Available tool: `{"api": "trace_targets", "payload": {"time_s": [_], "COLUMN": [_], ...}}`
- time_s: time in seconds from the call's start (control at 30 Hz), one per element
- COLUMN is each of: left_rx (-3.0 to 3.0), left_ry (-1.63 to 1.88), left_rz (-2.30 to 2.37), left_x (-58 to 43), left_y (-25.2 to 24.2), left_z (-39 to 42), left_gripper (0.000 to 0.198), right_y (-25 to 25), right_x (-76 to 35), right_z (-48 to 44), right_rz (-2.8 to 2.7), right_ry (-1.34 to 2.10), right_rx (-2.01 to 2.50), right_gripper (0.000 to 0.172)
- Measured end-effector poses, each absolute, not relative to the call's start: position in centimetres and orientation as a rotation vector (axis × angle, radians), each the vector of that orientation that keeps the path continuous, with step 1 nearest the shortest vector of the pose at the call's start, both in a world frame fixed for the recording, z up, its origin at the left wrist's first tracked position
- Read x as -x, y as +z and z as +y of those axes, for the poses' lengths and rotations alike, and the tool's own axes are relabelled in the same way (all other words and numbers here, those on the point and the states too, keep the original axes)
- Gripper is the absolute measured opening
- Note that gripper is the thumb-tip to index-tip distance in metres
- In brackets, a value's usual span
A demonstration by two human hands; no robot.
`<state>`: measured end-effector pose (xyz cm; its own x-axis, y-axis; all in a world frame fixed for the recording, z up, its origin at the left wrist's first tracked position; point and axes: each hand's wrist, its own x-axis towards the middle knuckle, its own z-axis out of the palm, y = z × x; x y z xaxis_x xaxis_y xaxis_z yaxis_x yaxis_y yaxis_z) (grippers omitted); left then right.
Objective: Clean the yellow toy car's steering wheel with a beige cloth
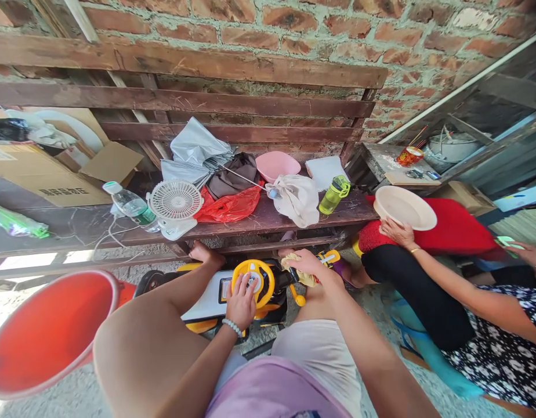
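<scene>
My left hand (242,302) rests on the yellow steering wheel (271,284) of a ride-on toy car, its fingers stretched over the hub. A beaded bracelet circles that wrist. My right hand (309,264) is closed on a crumpled yellowish cloth (294,264), just right of the wheel and against the toy's dark parts. The toy's white and yellow body (209,299) lies between my legs. A yellow knob-ended part (299,300) sticks out below the cloth. My right fingertips are partly hidden by the cloth.
A dark wooden bench (233,228) runs ahead, bearing a white fan (177,200), a bottle (131,204), a pink basin (276,165) and a green bottle (335,194). An orange tub (54,331) stands left. At right, another person's hand (398,232) touches a cream basin (405,208).
</scene>
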<state>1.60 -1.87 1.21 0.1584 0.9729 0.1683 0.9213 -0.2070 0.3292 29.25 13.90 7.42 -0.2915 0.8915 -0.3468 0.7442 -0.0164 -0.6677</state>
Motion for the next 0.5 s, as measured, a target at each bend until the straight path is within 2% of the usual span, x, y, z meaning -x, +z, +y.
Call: {"api": "trace_targets", "payload": {"time_s": [0.17, 0.27, 0.37, 0.5], "left_rx": [-2.268, -2.258, -2.242, -2.195], "left_ry": [0.514, 0.524, 0.551, 0.58], "left_rz": [1.885, 1.878, 1.872, 1.902], "left_x": [-1.6, -1.6, -1.7, -1.9], "left_y": [1.4, 1.5, 1.6, 1.8], "left_z": [-1.8, -1.8, -1.7, -1.5], "left_gripper": [0.053, 0.052, 0.053, 0.051], "right_y": [7.7, 7.0, 6.1, 4.5], "right_x": [-30.1, -32.5, -35.6, -36.4], "right_z": [11.1, 10.4, 10.8, 10.7], "right_rz": [-1.81, -1.179, -0.632, -0.828], "right_ry": [1.005, 0.979, 0.714, 0.591], "right_rx": [1.889, 1.802, 1.762, 2.002], "right_gripper": [0.031, 0.047, 0.058, 0.056]}}
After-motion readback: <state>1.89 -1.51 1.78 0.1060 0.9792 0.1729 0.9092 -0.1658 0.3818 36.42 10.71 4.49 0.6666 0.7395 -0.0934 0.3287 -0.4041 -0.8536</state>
